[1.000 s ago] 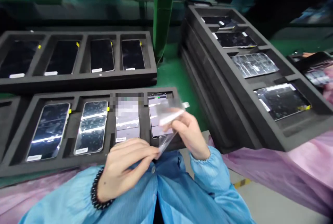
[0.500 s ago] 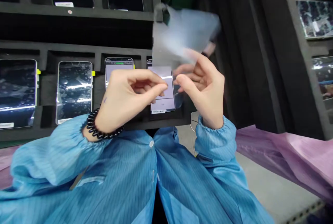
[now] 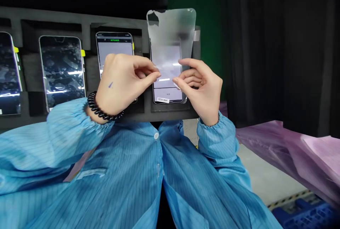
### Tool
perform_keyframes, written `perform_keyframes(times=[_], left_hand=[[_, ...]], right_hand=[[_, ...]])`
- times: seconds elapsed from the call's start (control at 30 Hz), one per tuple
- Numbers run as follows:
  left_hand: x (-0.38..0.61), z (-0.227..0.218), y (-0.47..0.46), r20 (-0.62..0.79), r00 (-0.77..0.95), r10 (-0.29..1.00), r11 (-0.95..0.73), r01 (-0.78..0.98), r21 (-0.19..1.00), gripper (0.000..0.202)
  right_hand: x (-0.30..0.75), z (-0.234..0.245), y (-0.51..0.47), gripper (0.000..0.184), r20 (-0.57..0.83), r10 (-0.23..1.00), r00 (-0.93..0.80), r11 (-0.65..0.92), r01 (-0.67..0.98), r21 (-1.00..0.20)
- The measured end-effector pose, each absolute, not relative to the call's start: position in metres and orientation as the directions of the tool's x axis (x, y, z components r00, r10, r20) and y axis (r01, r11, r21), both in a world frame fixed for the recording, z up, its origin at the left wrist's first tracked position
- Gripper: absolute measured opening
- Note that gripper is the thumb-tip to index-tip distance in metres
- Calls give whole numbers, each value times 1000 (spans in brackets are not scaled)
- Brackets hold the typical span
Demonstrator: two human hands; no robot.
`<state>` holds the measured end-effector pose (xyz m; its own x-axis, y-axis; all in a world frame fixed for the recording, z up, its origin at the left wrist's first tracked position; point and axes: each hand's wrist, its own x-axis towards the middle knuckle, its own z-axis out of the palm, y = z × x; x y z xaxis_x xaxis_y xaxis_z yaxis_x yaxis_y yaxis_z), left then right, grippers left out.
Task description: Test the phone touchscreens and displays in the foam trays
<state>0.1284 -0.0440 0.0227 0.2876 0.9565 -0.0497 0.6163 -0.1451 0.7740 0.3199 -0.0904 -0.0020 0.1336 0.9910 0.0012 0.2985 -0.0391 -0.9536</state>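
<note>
A phone (image 3: 168,96) with a lit, pale screen and a small white label lies in a slot of the black foam tray (image 3: 127,116). Above it is a translucent plastic film (image 3: 176,20) with a frosted upper part, rounded top corners and a dark irregular patch at top left. My left hand (image 3: 123,76), wearing a black coiled band at the wrist, is closed in a pinch at the film's left edge. At its right edge, my right hand (image 3: 200,83) has the film by thumb and curled fingers, the index finger extended a little. Exact contact points are partly hidden.
Left of my hands, another lit phone (image 3: 114,46) sits in the tray, partly behind my left hand. A dark-screened phone (image 3: 63,71) with a yellow tab and another dark phone (image 3: 7,76) lie further left. Pink fabric (image 3: 276,144) and a blue plastic crate (image 3: 305,214) are at right.
The film has swung from a blurred, rightward tilt to a steadier position over the phone. Both hands have shifted slightly left. The view has turned, and the upper tray row is out of sight.
</note>
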Motion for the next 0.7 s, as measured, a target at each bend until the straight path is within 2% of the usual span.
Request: perform_keyframes(times=[0.2,0.4,0.7], left_hand=[[127,24,-44,-93,293,952,-131,661,739,19],[127,20,-42,-40,309,950,-205,715,668,10],[128,20,-40,-63,353,933,-251,769,589,11]], right_hand=[[318,0,-92,28,-11,995,98,-43,326,-944],[317,-4,-91,26,53,997,61,24,398,-917],[317,-8,-92,30,109,993,44,74,487,-870]])
